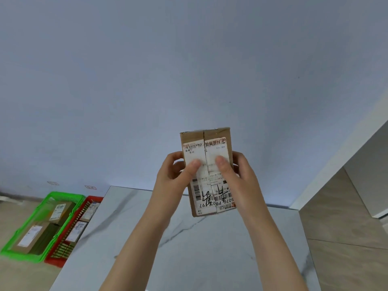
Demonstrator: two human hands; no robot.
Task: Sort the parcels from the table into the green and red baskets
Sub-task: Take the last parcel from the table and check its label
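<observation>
A brown cardboard parcel [210,179] with a white shipping label is held up above the marble table [189,248], label facing me. My left hand [176,177] grips its left side, thumb pressed on the label. My right hand [237,175] grips the right side, thumb also on the label. The green basket [12,252] sits on the floor at the lower left and holds two brown parcels [33,236]. Beside it, against the table's left edge, the red basket [56,260] holds parcels with white labels [78,229].
A pale wall fills the upper view. A white cabinet or counter edge [357,156] stands at the right over a beige tiled floor [346,259]. Two small stickers [90,187] mark the wall above the baskets.
</observation>
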